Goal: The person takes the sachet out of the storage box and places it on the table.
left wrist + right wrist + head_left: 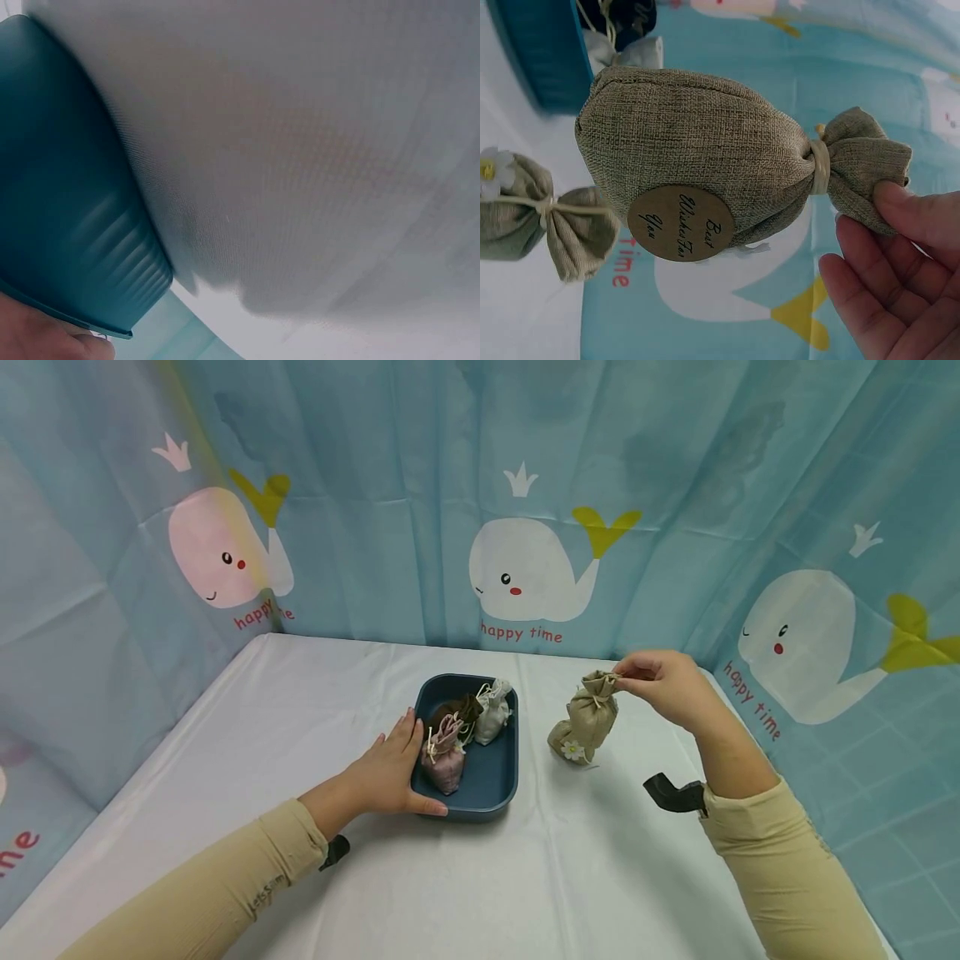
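Observation:
My right hand pinches the gathered top of a tan burlap sachet bag between thumb and fingertips. In the right wrist view, the bag carries a round "Best Wishes For You" tag. Behind it is a second tan sachet bag with a white flower. My left hand rests along the left rim of a dark blue plastic bin, fingers extended and thumb at the front edge. Inside the bin lie a pinkish bag, a dark brown bag and a pale grey bag.
A white cloth covers the table. Blue curtains printed with whales stand behind and at both sides. Black wrist mounts stick out from the sleeves.

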`<control>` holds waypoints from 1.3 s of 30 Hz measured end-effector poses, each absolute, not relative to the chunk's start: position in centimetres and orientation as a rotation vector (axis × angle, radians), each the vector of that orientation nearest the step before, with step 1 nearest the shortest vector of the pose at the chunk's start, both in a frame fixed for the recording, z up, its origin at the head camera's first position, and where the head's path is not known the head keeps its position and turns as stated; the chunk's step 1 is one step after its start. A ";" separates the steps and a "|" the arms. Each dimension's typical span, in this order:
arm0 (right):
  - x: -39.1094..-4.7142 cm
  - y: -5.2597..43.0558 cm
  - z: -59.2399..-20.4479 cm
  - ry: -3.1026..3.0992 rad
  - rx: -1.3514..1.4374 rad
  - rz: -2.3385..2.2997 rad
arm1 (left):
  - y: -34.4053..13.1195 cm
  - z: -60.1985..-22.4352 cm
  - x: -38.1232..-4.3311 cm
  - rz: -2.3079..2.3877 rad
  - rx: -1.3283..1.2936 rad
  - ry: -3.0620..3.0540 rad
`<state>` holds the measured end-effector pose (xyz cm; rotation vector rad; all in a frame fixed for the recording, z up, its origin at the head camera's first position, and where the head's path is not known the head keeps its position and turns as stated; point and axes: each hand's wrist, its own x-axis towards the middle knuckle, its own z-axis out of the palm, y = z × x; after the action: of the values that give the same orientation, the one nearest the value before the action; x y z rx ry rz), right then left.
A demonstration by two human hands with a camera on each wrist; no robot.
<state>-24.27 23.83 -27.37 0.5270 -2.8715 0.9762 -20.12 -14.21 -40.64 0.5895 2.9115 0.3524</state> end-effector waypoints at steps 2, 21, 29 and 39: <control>-24.2 24.3 -27.4 -2.872 0.506 0.974 | -14.2 -40.6 -20.1 0.355 0.590 2.912; -25.2 28.3 -28.9 -2.904 0.353 0.916 | -14.1 -40.3 -20.1 0.355 0.581 2.916; -26.1 29.0 -30.4 -2.951 0.312 0.914 | -14.1 -40.4 -20.1 0.359 0.580 2.913; -27.2 29.4 -33.0 -3.013 0.333 0.895 | -14.1 -40.4 -20.1 0.342 0.576 2.912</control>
<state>-27.16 29.35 -32.95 0.3334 -3.0131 0.8953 -20.06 -14.07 -40.35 0.5764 2.9122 0.3422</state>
